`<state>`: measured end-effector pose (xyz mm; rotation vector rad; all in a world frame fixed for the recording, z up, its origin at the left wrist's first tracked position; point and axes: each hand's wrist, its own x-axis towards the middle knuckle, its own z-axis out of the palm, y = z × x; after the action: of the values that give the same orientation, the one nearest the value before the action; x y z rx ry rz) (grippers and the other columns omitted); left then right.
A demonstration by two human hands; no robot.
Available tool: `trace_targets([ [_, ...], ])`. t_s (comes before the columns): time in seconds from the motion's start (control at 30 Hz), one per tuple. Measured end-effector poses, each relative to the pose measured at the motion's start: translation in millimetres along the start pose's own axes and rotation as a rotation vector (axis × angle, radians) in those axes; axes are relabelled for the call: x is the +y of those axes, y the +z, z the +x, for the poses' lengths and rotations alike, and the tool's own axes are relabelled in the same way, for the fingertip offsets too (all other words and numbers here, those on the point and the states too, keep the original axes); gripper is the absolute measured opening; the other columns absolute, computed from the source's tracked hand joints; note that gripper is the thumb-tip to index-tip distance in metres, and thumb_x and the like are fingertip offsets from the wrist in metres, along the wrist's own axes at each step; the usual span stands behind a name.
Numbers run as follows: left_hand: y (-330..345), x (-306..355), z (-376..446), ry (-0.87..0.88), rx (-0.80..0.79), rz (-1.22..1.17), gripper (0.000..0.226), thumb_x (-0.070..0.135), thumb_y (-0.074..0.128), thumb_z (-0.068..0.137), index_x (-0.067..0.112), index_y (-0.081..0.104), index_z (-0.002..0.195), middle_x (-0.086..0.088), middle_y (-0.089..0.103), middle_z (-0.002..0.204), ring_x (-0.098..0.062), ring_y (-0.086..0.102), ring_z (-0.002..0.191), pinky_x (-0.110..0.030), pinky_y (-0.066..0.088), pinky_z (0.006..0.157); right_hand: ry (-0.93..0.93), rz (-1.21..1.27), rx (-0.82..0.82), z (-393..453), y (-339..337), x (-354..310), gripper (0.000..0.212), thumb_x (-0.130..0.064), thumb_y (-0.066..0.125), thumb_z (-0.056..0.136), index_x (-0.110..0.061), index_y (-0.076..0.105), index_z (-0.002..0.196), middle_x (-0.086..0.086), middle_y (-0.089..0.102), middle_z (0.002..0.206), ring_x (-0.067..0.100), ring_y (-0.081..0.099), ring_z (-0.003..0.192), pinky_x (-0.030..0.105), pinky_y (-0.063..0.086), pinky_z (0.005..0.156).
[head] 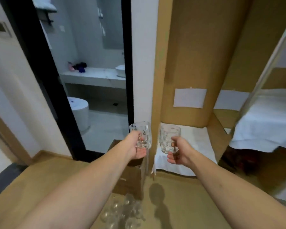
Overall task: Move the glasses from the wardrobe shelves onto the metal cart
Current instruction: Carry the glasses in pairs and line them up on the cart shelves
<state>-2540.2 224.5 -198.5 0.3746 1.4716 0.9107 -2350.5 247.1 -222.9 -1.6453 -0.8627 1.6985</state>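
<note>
The left hand is curled round the handle of 1 clear dimpled glass mug; the right hand grips a 2nd clear dimpled mug, held above the white cloth-lined wardrobe shelf. More clear glasses stand below both wrists.

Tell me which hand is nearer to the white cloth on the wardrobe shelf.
Right. The right hand, gripping a glass mug, is over the white cloth; the left hand, with its own mug, is off the cloth's left edge.
</note>
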Motion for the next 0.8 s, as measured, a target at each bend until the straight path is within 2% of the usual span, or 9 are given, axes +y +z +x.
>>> trace_targets([
  [0.1, 51, 6, -10, 0.019, -0.054, 0.096, 0.029, 0.043, 0.051, 0.101, 0.017, 0.056, 0.088, -0.012, 0.060, 0.086, -0.024, 0.057, 0.075, -0.035, 0.054, 0.071, -0.022, 0.106, 0.070, -14, -55, 0, 0.027, -0.037, 0.044, 0.099, -0.021, 0.037, 0.078, 0.005, 0.042, 0.060, 0.020, 0.033, 0.050, 0.030, 0.049, 0.057],
  [0.17, 88, 7, -14, 0.024, -0.099, 0.119, 0.027, 0.042, 0.052, 0.100, 0.019, 0.050, 0.085, -0.012, 0.054, 0.081, -0.021, 0.047, 0.067, -0.032, 0.048, 0.069, -0.038, 0.162, 0.122, -23, -93, 0, 0.026, -0.037, 0.044, 0.099, -0.020, 0.038, 0.080, 0.005, 0.045, 0.058, 0.019, 0.034, 0.046, 0.029, 0.049, 0.048],
  [0.23, 129, 6, -17, 0.024, -0.152, 0.169, 0.024, 0.040, 0.053, 0.099, 0.020, 0.048, 0.087, -0.011, 0.052, 0.079, -0.019, 0.042, 0.062, -0.031, 0.043, 0.060, -0.049, 0.197, 0.171, -32, -132, 0, 0.026, -0.039, 0.045, 0.098, -0.019, 0.039, 0.083, 0.007, 0.048, 0.061, 0.018, 0.037, 0.042, 0.029, 0.049, 0.047],
  [0.3, 172, 1, -20, 0.035, -0.195, 0.213, 0.023, 0.039, 0.053, 0.098, 0.020, 0.050, 0.085, -0.012, 0.056, 0.080, -0.020, 0.047, 0.061, -0.026, 0.045, 0.056, -0.057, 0.242, 0.207, -41, -171, 1, 0.027, -0.043, 0.046, 0.099, -0.019, 0.041, 0.085, 0.010, 0.051, 0.067, 0.018, 0.042, 0.040, 0.034, 0.054, 0.056],
  [0.43, 261, -26, -33, 0.072, -0.270, 0.334, 0.021, 0.035, 0.052, 0.099, 0.019, 0.051, 0.086, -0.017, 0.059, 0.088, -0.025, 0.052, 0.069, -0.036, 0.048, 0.074, -0.080, 0.333, 0.322, -54, -257, 8, 0.032, -0.045, 0.050, 0.100, -0.015, 0.050, 0.089, 0.013, 0.059, 0.074, 0.025, 0.056, 0.063, 0.047, 0.059, 0.088],
  [0.6, 372, -62, -42, 0.077, -0.325, 0.479, 0.023, 0.037, 0.053, 0.099, 0.016, 0.053, 0.090, -0.019, 0.062, 0.093, -0.027, 0.056, 0.076, -0.037, 0.055, 0.087, -0.090, 0.382, 0.406, -62, -369, 23, 0.033, -0.044, 0.048, 0.101, -0.012, 0.054, 0.096, 0.012, 0.058, 0.068, 0.022, 0.052, 0.050, 0.041, 0.060, 0.067],
  [0.67, 419, -74, -45, 0.073, -0.351, 0.525, 0.025, 0.041, 0.053, 0.098, 0.016, 0.054, 0.094, -0.020, 0.062, 0.099, -0.028, 0.057, 0.080, -0.038, 0.057, 0.081, -0.088, 0.423, 0.415, -65, -413, 29, 0.032, -0.044, 0.050, 0.099, -0.013, 0.054, 0.092, 0.010, 0.057, 0.062, 0.020, 0.049, 0.040, 0.040, 0.060, 0.063],
  [0.73, 462, -86, -46, 0.081, -0.368, 0.579, 0.027, 0.043, 0.052, 0.099, 0.015, 0.055, 0.097, -0.020, 0.060, 0.103, -0.029, 0.058, 0.083, -0.038, 0.057, 0.071, -0.071, 0.461, 0.453, -72, -453, 36, 0.030, -0.042, 0.050, 0.100, -0.013, 0.052, 0.093, 0.011, 0.057, 0.066, 0.018, 0.046, 0.038, 0.043, 0.061, 0.074],
  [0.8, 506, -98, -52, 0.082, -0.396, 0.623, 0.030, 0.043, 0.052, 0.099, 0.014, 0.056, 0.098, -0.020, 0.060, 0.105, -0.029, 0.059, 0.084, -0.039, 0.057, 0.068, -0.064, 0.487, 0.486, -81, -490, 43, 0.030, -0.042, 0.049, 0.100, -0.013, 0.049, 0.091, 0.009, 0.052, 0.062, 0.016, 0.042, 0.033, 0.039, 0.060, 0.067],
])
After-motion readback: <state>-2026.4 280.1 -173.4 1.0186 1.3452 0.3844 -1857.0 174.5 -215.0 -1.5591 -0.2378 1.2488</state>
